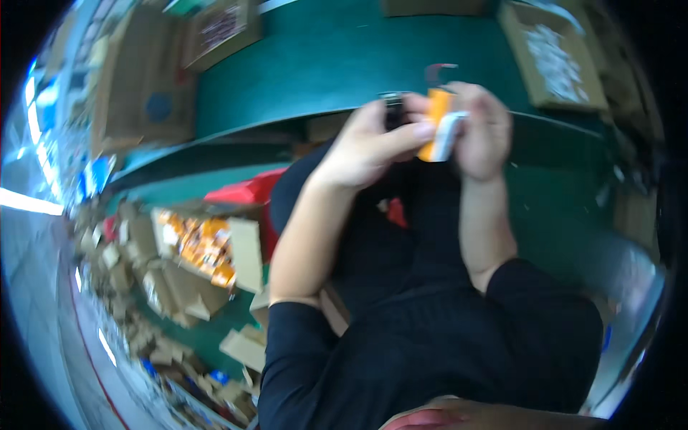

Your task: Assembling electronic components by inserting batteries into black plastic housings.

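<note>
Above my lap, in front of the bench edge, my two hands meet around a small orange block (436,115) with a white face or label, smeared by motion. A thin dark-red strip (438,72), perhaps a wire, curls from its top. My left hand (369,143) is closed, its thumb against the block's left side. A small black piece with a shiny end (392,111) sits between the fingers of that same hand. My right hand (486,132) is closed around the block's right side, and some of its fingers are hidden.
Across the front runs a green bench (315,57). On it stand a large carton (147,79), a tray of small reddish parts (222,32) and a carton of white pieces (553,64). At lower left an open carton (247,251) holds many orange pieces; a red thing (247,190) lies beside it.
</note>
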A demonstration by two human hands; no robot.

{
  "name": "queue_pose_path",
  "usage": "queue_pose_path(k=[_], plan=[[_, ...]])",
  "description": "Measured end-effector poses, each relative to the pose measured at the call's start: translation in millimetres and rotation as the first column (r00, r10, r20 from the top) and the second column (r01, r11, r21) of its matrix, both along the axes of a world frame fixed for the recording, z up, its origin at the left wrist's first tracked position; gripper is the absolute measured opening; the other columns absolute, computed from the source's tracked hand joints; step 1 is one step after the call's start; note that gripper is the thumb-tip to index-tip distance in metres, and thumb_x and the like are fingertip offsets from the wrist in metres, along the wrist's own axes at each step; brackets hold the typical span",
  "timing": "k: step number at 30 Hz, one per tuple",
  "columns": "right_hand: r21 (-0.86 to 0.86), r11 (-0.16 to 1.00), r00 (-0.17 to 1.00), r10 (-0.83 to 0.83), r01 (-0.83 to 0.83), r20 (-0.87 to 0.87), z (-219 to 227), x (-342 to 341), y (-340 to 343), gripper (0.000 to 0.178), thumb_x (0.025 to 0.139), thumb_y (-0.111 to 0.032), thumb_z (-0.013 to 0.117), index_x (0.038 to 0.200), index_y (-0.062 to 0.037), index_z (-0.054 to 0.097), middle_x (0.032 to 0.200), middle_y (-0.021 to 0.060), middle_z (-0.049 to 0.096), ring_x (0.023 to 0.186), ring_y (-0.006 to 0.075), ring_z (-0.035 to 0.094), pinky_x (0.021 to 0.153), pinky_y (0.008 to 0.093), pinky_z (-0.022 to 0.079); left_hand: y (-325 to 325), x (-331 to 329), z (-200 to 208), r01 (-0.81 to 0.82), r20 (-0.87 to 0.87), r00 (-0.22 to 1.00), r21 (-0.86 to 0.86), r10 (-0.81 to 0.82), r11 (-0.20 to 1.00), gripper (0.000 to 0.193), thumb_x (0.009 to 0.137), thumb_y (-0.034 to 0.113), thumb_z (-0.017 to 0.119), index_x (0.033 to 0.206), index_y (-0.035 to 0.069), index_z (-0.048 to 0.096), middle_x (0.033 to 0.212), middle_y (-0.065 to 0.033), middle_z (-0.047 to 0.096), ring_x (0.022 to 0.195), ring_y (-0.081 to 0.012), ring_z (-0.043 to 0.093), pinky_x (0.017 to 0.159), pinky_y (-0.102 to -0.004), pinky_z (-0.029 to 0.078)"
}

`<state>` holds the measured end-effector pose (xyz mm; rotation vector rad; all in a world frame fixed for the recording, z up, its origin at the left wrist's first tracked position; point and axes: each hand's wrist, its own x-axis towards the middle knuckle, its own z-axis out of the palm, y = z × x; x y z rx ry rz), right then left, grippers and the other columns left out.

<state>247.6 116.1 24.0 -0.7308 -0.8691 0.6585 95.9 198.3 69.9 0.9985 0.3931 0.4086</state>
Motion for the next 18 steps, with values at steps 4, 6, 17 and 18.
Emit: queue_pose_path(k=[4,6,17,18], plan=[[-0.074,0.995,0.996,-0.070,0.074,0.053,10.9,2.2,0.5,0.039,0.108,-0.027,0.055,0.077,-0.0044,0.063,0.066,-0.0015,0.053,0.058,0.0080,0.042,0.056,0.0229,0.035,-0.5,2.3,-5.8,-0.047,-0.058,0.997,0.001,0.047,0.999,0.034,0.094,0.015,0.069,0.121,-0.002,0.059,0.105,-0.0148,0.068,0.092,-0.0197,0.067,0.082,-0.0290,0.054],[-0.103,0.990,0.995,-0.096,0.100,0.041,21.1,1.4,-2.3,0.041,0.107,-0.025,0.054,0.072,-0.0047,0.059,0.068,0.0006,0.053,0.060,0.0097,0.041,0.057,0.0233,0.033,3.2,3.0,-11.3,-0.026,-0.061,0.998,0.003,0.026,1.000,0.035,0.095,0.015,0.068,0.124,-0.003,0.058,0.106,-0.0154,0.068,0.092,-0.0196,0.067,0.082,-0.0290,0.053],[0.059,0.997,0.890,-0.074,0.053,0.450,18.7,23.5,-7.7,0.041,0.103,-0.022,0.059,0.066,-0.0046,0.056,0.064,0.0033,0.050,0.057,0.0131,0.038,0.054,0.0258,0.030,-13.0,15.7,-11.4,-0.278,-0.051,0.956,0.146,0.288,0.950,0.038,0.097,0.013,0.069,0.129,-0.005,0.060,0.105,-0.0133,0.070,0.082,-0.0141,0.067,0.068,-0.0186,0.050],[0.058,0.997,0.890,-0.075,0.055,0.449,18.3,23.4,-8.0,0.041,0.103,-0.022,0.059,0.066,-0.0046,0.056,0.064,0.0033,0.050,0.057,0.0131,0.038,0.054,0.0258,0.030,-11.8,16.5,-10.0,-0.276,-0.052,0.957,0.145,0.285,0.950,0.038,0.097,0.013,0.069,0.129,-0.005,0.060,0.105,-0.0133,0.070,0.082,-0.0141,0.067,0.068,-0.0186,0.050]])
